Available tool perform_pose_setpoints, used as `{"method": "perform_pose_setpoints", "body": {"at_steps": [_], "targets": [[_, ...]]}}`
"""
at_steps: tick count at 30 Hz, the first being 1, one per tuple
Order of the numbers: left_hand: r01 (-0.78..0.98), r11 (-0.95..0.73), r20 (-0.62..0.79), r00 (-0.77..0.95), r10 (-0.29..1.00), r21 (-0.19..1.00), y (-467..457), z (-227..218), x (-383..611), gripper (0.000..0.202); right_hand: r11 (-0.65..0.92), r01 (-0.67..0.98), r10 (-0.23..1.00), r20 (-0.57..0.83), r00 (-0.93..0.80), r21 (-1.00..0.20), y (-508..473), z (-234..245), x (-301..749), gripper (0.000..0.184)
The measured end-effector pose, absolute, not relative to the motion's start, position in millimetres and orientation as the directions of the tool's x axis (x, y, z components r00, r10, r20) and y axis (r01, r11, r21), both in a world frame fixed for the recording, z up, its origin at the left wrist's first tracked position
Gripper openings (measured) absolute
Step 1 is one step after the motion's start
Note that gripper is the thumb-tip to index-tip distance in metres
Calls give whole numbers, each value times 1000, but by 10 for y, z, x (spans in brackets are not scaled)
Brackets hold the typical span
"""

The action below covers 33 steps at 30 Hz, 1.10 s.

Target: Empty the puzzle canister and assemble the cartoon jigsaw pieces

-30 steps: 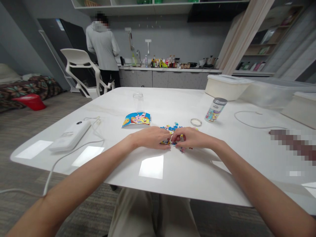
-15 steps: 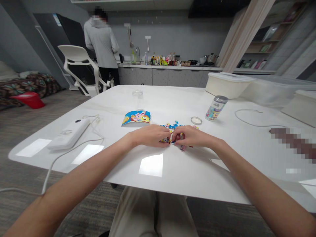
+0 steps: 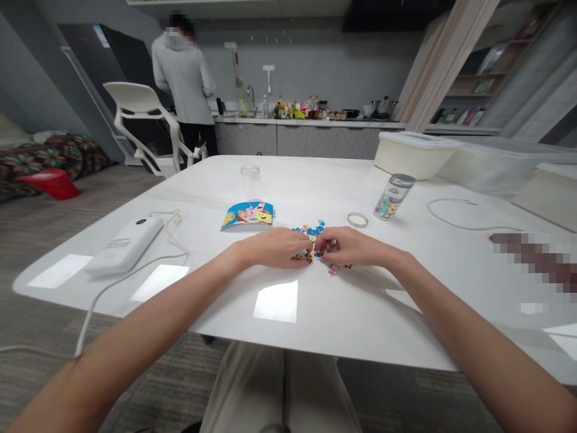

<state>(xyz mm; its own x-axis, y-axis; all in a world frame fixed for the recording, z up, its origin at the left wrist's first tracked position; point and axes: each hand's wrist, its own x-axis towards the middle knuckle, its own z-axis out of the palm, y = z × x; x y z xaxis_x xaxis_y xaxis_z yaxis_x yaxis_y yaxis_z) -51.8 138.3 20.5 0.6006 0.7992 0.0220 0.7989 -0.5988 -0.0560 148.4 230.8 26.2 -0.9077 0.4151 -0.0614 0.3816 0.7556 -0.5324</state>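
Over a small heap of colourful jigsaw pieces [image 3: 316, 228], my two hands almost meet at the fingertips. My left hand [image 3: 283, 248] is closed, palm down, its fingers bent onto some joined pieces [image 3: 303, 258] that show below them. With thumb and fingers pinched, my right hand [image 3: 345, 245] holds a small jigsaw piece [image 3: 318, 255], largely covered by the fingers. Loose pink pieces [image 3: 333, 270] lie under its palm. A curved blue picture sheet [image 3: 249, 215] with cartoon figures lies beyond my left hand.
A cartoon-printed can [image 3: 393, 196] and a silver ring lid [image 3: 357, 219] stand beyond my right hand. A clear jar [image 3: 249, 171] is farther back. At left lies a white power strip [image 3: 124, 246] with cables. Lidded boxes [image 3: 412, 155] line the right. A person [image 3: 184, 81] faces the counter.
My right hand has shifted very slightly, its fingers rolling a little over the piece. My left hand holds its place. The whole view has drifted a few pixels.
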Motion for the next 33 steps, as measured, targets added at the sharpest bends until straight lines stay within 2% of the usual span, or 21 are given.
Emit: {"method": "perform_pose_setpoints", "body": {"at_steps": [3,5,9,11,13,16,20,28,33], "targets": [[782,-618,33,622,782,-84,1385,203,-522,13,776,365,425,-1,-905,-515,2387,268,1505,18],[762,-639,48,646,762,-108,1390,197,-534,12,780,409,504,88,-859,-473,2496,255,1537,19],[750,-643,62,657,752,-152,1396,183,-556,15,709,652,705,288,-648,-269,2770,176,1651,23],[752,-640,63,655,753,-159,1396,176,-559,17,670,719,738,266,-620,-183,2873,126,1714,24],[752,-639,61,654,754,-161,1398,169,-558,17,675,722,736,207,-645,-151,2931,88,1763,24],[753,-636,58,652,756,-168,1400,163,-554,17,705,695,709,130,-693,-140,2954,67,1796,25],[766,-622,51,636,770,-161,1395,174,-546,16,717,683,696,98,-711,-136,2939,94,1799,24],[749,-638,48,655,754,-179,1404,166,-563,18,788,570,591,28,-806,-231,2884,165,1803,17],[742,-650,59,665,744,-163,1411,169,-567,17,800,541,573,64,-817,-260,2921,134,1794,10]]}}
